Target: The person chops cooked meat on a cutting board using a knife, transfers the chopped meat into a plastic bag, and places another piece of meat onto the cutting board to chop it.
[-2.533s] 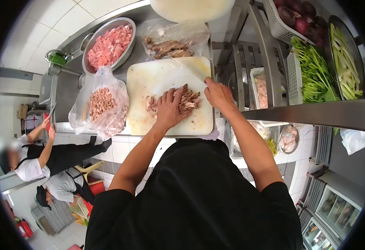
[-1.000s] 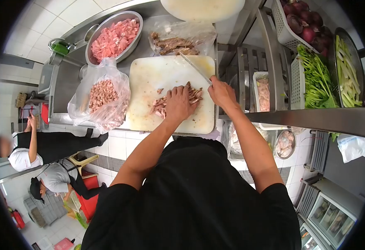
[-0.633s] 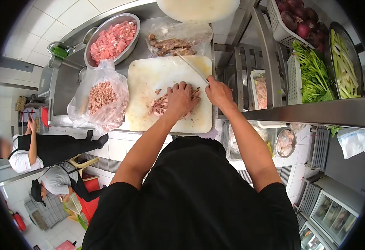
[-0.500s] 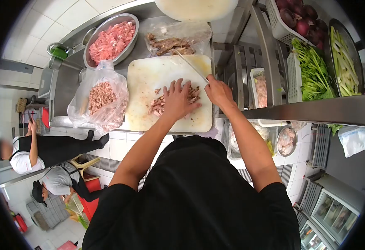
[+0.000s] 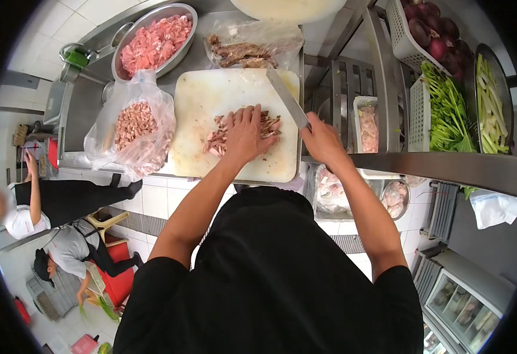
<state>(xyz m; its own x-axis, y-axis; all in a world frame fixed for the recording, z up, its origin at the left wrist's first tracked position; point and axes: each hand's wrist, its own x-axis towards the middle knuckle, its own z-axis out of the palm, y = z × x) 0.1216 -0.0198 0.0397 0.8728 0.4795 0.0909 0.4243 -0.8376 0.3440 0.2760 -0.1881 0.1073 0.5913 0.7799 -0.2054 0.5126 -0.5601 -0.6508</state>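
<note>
The left hand [image 5: 245, 137], fingers apart, rests on chopped meat [image 5: 216, 139] towards the cutting board's [image 5: 196, 97] near edge; the right hand [image 5: 324, 140] grips the knife [image 5: 287, 97]. Cutting seems in hand; another stroke calls for tucked fingertips.

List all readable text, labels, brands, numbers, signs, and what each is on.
None readable.
Knife: no lettering I can make out.
White bag: any print too faint to read.
Co-worker's white shirt: any mark too small to read.
</note>
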